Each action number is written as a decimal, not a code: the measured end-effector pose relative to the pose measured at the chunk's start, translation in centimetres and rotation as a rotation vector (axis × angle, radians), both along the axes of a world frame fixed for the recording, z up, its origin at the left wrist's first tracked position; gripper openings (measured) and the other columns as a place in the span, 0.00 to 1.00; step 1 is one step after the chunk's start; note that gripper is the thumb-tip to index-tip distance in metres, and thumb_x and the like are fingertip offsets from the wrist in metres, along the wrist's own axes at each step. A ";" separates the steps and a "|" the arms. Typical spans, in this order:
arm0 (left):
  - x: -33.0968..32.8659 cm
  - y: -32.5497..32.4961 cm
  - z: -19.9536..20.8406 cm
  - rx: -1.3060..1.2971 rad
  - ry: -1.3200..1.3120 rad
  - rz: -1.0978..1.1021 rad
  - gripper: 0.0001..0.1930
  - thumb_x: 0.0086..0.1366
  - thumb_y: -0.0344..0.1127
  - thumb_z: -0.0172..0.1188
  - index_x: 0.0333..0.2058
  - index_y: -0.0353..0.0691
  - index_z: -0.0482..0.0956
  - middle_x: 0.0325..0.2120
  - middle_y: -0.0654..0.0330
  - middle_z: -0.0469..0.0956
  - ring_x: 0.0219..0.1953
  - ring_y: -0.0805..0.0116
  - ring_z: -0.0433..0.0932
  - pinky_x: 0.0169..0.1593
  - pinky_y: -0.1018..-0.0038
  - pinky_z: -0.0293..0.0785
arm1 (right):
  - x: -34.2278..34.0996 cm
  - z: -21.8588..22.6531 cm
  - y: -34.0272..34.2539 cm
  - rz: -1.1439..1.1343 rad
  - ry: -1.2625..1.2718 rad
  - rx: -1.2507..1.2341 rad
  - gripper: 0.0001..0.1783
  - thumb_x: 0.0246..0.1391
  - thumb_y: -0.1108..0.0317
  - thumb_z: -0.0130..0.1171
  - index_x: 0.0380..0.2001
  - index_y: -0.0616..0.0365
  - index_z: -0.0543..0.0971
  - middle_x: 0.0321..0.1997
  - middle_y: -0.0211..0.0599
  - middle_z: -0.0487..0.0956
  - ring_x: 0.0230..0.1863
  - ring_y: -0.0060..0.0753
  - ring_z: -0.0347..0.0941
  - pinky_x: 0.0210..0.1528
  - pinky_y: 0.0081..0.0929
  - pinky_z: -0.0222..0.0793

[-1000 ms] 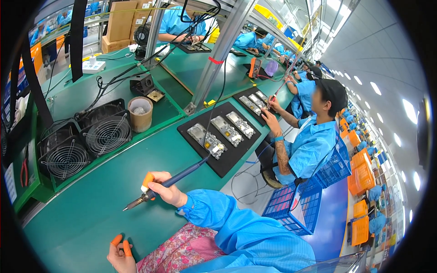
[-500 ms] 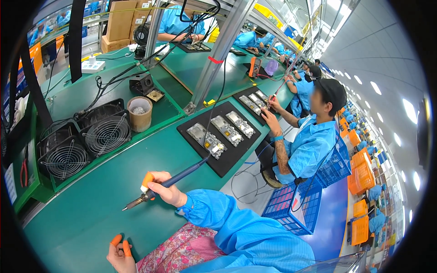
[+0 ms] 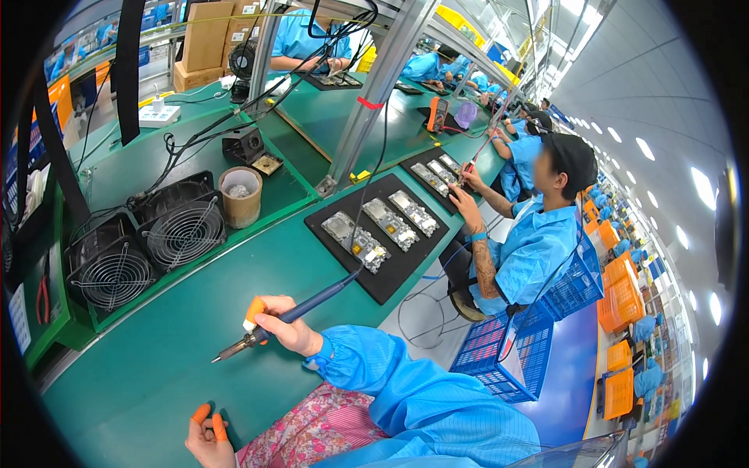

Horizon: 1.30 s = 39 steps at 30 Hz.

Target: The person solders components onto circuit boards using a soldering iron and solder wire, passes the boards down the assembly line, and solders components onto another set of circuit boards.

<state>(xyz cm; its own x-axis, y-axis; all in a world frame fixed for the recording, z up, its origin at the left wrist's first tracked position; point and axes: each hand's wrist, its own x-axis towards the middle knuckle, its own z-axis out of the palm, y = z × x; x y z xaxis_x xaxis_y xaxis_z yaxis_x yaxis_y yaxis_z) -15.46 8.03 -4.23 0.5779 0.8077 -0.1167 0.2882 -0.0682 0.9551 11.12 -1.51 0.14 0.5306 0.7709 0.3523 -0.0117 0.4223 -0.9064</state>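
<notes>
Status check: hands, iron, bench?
Right hand grips soldering iron, tip off to the left above green bench. Left hand empty, orange finger cots on, at bench edge. Nothing under the tip.

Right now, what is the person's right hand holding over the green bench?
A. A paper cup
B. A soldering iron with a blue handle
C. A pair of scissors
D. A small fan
B: the right hand grips a soldering iron with a blue handle and orange collar, its metal tip pointing left over the green bench.
</notes>
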 end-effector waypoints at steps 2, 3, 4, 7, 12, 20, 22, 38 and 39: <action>0.1 0.0 0.1 0.002 0.000 0.005 0.11 0.60 0.27 0.56 0.42 0.33 0.74 0.19 0.68 0.71 0.22 0.84 0.66 0.27 0.88 0.63 | 0.0 0.0 0.0 0.006 0.003 -0.003 0.09 0.53 0.69 0.47 0.24 0.63 0.71 0.18 0.29 0.70 0.18 0.16 0.64 0.19 0.15 0.58; 0.1 0.0 0.1 0.004 -0.001 0.008 0.12 0.60 0.27 0.56 0.42 0.33 0.74 0.19 0.68 0.72 0.22 0.83 0.66 0.27 0.88 0.63 | 0.0 0.0 0.0 0.010 -0.006 -0.009 0.09 0.53 0.69 0.47 0.24 0.63 0.71 0.19 0.30 0.70 0.18 0.16 0.64 0.20 0.15 0.58; 0.0 0.0 -0.1 -0.001 -0.002 0.011 0.12 0.60 0.27 0.56 0.42 0.33 0.74 0.19 0.68 0.72 0.22 0.83 0.66 0.27 0.88 0.63 | 0.1 0.0 -0.1 0.016 -0.017 -0.016 0.09 0.53 0.69 0.46 0.24 0.63 0.71 0.19 0.30 0.70 0.18 0.16 0.64 0.20 0.15 0.59; -0.3 0.1 -0.6 0.067 -0.048 -0.023 0.11 0.60 0.27 0.55 0.43 0.32 0.73 0.21 0.66 0.73 0.22 0.82 0.67 0.28 0.87 0.64 | -0.1 0.0 0.1 0.011 0.013 0.000 0.09 0.54 0.70 0.46 0.25 0.63 0.71 0.20 0.30 0.70 0.19 0.16 0.64 0.21 0.15 0.59; -0.2 0.0 -0.1 0.044 -0.018 -0.015 0.12 0.61 0.28 0.54 0.43 0.31 0.73 0.23 0.63 0.75 0.25 0.81 0.71 0.30 0.86 0.67 | 0.1 0.0 0.0 0.018 -0.006 -0.016 0.10 0.53 0.69 0.47 0.25 0.64 0.72 0.21 0.31 0.71 0.20 0.17 0.65 0.22 0.16 0.59; 0.1 -0.4 0.0 0.061 0.038 -0.005 0.10 0.62 0.29 0.53 0.41 0.34 0.74 0.22 0.64 0.75 0.25 0.80 0.72 0.31 0.85 0.68 | 0.1 0.4 -0.6 0.002 0.024 -0.037 0.11 0.51 0.68 0.47 0.24 0.65 0.73 0.20 0.33 0.71 0.20 0.19 0.65 0.22 0.17 0.58; 0.1 -0.5 -0.1 0.067 0.065 0.026 0.09 0.63 0.30 0.52 0.40 0.36 0.75 0.22 0.63 0.75 0.24 0.80 0.72 0.31 0.84 0.68 | 0.0 0.2 -0.4 0.007 0.022 -0.041 0.10 0.51 0.68 0.47 0.24 0.65 0.73 0.20 0.32 0.72 0.20 0.18 0.65 0.23 0.17 0.60; -7.3 2.1 1.2 -0.072 -0.168 0.426 0.08 0.59 0.26 0.55 0.38 0.32 0.75 0.21 0.60 0.75 0.23 0.76 0.74 0.23 0.81 0.66 | -1.3 -0.1 1.0 -0.237 -0.038 0.056 0.15 0.50 0.62 0.46 0.19 0.63 0.68 0.16 0.35 0.67 0.11 0.20 0.61 0.13 0.16 0.53; -8.5 2.4 1.2 -0.067 -0.160 0.449 0.08 0.59 0.26 0.55 0.38 0.32 0.75 0.21 0.60 0.75 0.23 0.76 0.74 0.23 0.81 0.66 | -1.6 0.1 1.0 -0.267 -0.035 0.055 0.15 0.50 0.62 0.46 0.19 0.63 0.68 0.16 0.34 0.68 0.11 0.21 0.61 0.13 0.16 0.53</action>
